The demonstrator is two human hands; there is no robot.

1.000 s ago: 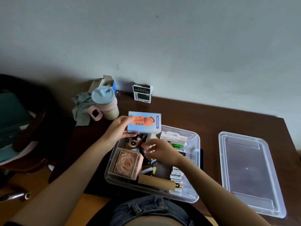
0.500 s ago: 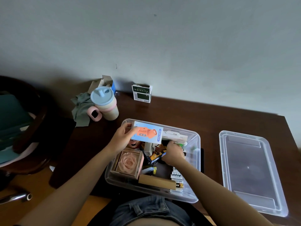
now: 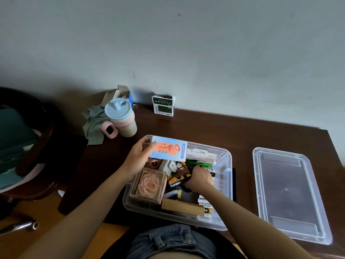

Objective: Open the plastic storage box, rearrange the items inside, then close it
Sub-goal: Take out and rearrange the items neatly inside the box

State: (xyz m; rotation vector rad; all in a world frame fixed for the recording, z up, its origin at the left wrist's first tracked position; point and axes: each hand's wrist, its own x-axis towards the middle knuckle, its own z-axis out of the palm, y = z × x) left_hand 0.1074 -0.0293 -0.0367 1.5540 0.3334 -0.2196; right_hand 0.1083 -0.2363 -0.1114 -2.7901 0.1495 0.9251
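Left hand (image 3: 138, 159) holds fan box (image 3: 169, 151) over storage box (image 3: 226, 184).

I note the storage box (image 3: 226, 184) open at the table's (image 3: 214, 129) near edge, its lid (image 3: 291, 195) lying apart to the right. Inside, rose box (image 3: 149, 185) near-left, cardboard tube (image 3: 182, 207) along the front, batteries (image 3: 205, 206) right of it; the fan carton (image 3: 169, 151) is over the far-left corner. Behind-left stands a cup (image 3: 121, 117), cloth (image 3: 93, 122) to its left; a small pack (image 3: 163, 105) sits against the wall.

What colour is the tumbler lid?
Light blue lid on a beige tumbler with a pink band; head view.
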